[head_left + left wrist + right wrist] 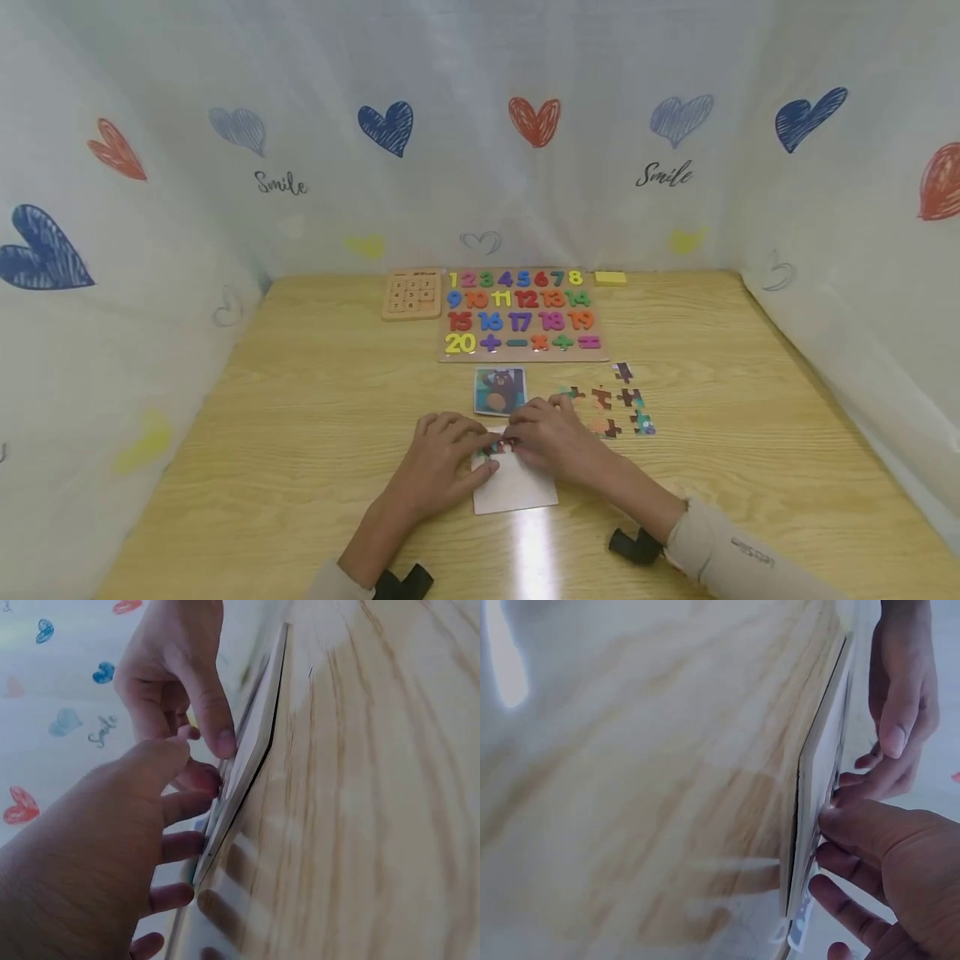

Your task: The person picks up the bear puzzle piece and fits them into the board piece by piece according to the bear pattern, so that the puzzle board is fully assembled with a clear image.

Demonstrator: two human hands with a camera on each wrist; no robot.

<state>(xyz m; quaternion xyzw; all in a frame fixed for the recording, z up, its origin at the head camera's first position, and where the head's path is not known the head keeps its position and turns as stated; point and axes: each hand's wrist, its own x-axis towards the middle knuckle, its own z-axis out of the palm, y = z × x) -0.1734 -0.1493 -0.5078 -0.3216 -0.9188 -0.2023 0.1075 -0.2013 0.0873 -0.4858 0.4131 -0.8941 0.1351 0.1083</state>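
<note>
One pale, flat board [515, 492], nearly square and with a smooth face, lies on the table [315, 392] between the two hands, close to the person. Along its far side are some small dark and reddish puzzle pieces [499, 447] with curved cut-outs; fingers cover a part of them, so I cannot count them. The left hand [442, 458] has its fingers long and a little spread, with the tips at the far left part of the board, and it does not grip anything. The right hand [557, 442] bends its fingers over the far right part; whether thumb and finger pinch a piece there, I cannot tell, because the hand itself hides the tips.

Just beyond the board is a shiny square card [500, 390] with a brown bear, its lower right corner cut off by the right hand. To the right lie several loose pieces [630, 397], with knobs and notches; the nearest ones are partly behind this hand. Farther away, a brown number board [525, 359] carries thick, glossy coloured numerals. It stands between a wooden frame [412, 316] with numbered square tiles and a yellow block [611, 278]. Behind hangs a soft white curtain [442, 208] with printed hearts, cut by the picture's edges.
</note>
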